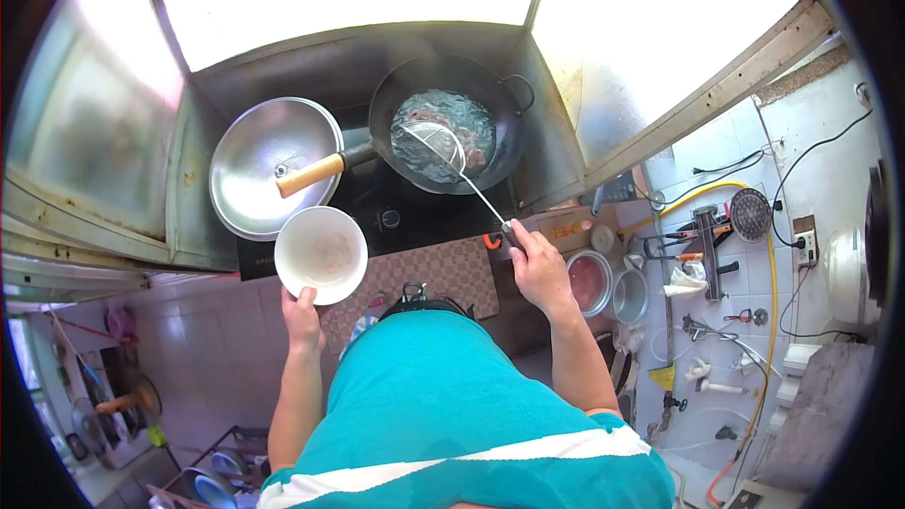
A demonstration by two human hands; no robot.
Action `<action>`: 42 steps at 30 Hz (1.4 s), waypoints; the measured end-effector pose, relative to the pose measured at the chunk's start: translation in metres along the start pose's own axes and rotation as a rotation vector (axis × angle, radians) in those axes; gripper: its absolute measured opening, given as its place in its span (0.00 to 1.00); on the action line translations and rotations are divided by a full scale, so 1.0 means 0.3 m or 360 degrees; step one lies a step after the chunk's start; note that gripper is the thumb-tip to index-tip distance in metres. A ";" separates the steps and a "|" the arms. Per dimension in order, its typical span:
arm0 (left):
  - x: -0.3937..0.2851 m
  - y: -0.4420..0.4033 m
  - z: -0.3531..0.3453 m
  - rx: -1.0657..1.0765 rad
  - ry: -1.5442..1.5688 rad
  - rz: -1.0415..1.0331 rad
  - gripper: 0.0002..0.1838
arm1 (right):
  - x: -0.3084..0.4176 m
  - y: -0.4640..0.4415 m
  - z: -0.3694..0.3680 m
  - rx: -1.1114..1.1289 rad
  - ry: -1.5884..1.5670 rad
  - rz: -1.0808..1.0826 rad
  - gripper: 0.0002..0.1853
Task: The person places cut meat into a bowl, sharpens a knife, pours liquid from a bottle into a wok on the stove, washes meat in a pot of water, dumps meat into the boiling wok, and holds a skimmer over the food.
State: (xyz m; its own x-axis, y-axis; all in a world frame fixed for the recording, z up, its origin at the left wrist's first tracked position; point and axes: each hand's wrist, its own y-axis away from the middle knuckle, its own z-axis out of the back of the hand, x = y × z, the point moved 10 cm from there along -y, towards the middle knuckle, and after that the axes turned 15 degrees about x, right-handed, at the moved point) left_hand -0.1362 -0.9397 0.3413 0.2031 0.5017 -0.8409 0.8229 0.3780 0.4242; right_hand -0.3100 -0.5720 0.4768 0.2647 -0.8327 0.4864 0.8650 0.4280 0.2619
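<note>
My left hand [304, 320] grips the near rim of a white bowl [322, 253], thumb on the edge. The bowl is tilted so its inside faces me, with only a faint residue at the bottom. My right hand [542, 269] is closed around the dark handle of a wire skimmer [485, 202]. The skimmer's head dips into bubbling water in a dark wok [385, 123] on the stove. Pinkish-brown pieces, perhaps meat, float around the skimmer in the water [432, 165]. The wok's wooden handle [311, 175] points left.
A large shiny metal lid [247, 198] lies left of the wok on the black stovetop [386, 243]. Metal panels [556, 137] enclose the stove. At right stand a pot of reddish content [608, 297] and a metal container [630, 294]. Utensils and a perforated ladle [750, 215] hang on the tiled wall.
</note>
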 end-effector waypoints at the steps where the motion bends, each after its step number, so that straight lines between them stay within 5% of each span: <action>1: -0.004 0.003 0.000 -0.0002 0.0004 -0.0005 0.24 | -0.010 0.002 0.006 -0.0060 0.0044 -0.0036 0.24; 12: -0.023 0.018 0.007 -0.0015 -0.0048 -0.0064 0.24 | -0.040 -0.062 0.107 -0.0361 -0.0134 0.0089 0.23; 21: -0.006 0.009 0.020 -0.0009 -0.0090 -0.0028 0.24 | 0.005 -0.219 0.037 -0.0169 0.0014 0.0196 0.24; 29: -0.029 0.017 -0.001 -0.0016 -0.0019 -0.0018 0.22 | -0.013 -0.044 0.132 0.0047 0.0083 0.0099 0.23; 42: -0.011 -0.012 -0.008 0.0031 -0.0058 0.0010 0.24 | -0.133 0.015 0.145 -0.0372 -0.0223 -0.0203 0.23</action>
State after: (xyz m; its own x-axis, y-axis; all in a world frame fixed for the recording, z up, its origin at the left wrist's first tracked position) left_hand -0.1411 -0.9409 0.3432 0.2273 0.4753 -0.8499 0.8315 0.3596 0.4235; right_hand -0.3353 -0.5215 0.4947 0.1000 -0.8109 0.5766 0.9665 0.2169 0.1374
